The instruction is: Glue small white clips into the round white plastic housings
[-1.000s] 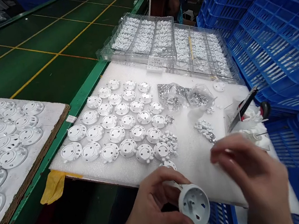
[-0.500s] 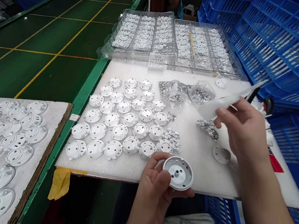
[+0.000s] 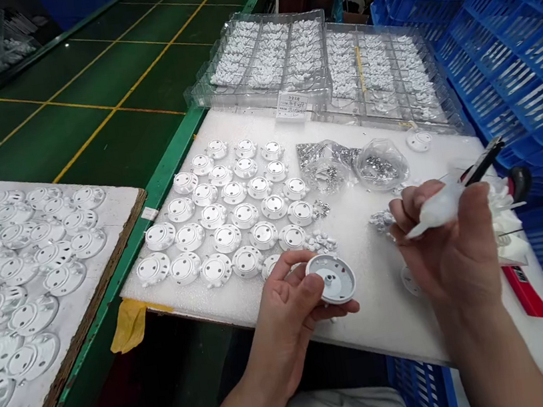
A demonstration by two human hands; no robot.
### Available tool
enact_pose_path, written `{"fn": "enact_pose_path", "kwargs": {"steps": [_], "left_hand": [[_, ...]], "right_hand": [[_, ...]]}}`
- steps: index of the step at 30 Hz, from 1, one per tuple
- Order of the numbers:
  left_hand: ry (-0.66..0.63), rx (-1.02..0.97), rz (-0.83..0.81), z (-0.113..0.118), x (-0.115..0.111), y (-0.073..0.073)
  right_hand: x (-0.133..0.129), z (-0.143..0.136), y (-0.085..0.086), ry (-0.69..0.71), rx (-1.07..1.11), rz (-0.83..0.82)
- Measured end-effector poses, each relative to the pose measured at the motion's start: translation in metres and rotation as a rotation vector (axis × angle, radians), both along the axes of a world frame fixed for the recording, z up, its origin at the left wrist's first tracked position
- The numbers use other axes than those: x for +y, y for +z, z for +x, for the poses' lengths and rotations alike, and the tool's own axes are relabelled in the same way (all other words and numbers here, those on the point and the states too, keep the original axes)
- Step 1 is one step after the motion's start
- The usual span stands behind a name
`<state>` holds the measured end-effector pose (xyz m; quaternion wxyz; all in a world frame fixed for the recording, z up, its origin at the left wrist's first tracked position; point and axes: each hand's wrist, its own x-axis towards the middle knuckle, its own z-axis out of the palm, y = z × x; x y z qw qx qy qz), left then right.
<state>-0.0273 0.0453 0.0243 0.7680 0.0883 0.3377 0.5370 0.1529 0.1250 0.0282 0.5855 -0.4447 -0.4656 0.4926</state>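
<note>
My left hand grips a round white cup-shaped part by its rim, with the hollow side facing up and a small post in its middle. My right hand is closed around a translucent white squeeze bottle, whose narrow tip points left. Rows of round white parts with dark dots lie on the white foam board. Small white pieces sit just beyond my left hand. Another round part is partly hidden by my right hand.
Bags of small metal pieces lie mid-board. Clear trays of white parts stand behind, blue crates at the right. A red object lies at the right edge. Left are a green conveyor and another board of parts.
My right hand has turned, and the squeeze bottle in it now points down to the left. My left hand has shifted slightly up and right with the round part, and the view has shifted.
</note>
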Motion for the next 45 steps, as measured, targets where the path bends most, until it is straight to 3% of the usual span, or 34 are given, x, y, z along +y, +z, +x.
{"fn": "enact_pose_path", "kwargs": {"steps": [6,11,16,28,45], "left_hand": [[-0.017,-0.060,-0.025,0.010,-0.009,0.001],[0.006,-0.072,-0.046,0.014,-0.011,-0.006],[-0.002,-0.068,-0.060,0.014,-0.010,-0.004],[0.019,-0.086,-0.024,0.016,-0.013,-0.011],[0.016,-0.083,-0.029,0.016,-0.013,-0.009]], "right_hand": [[-0.011,-0.012,-0.001,-0.015,-0.053,0.229],[-0.019,-0.008,-0.004,-0.008,-0.193,0.285],[-0.019,-0.005,-0.011,-0.020,-0.297,0.488],[-0.020,-0.009,-0.010,0.041,-0.328,0.483],[-0.021,-0.009,-0.013,0.016,-0.340,0.489]]}}
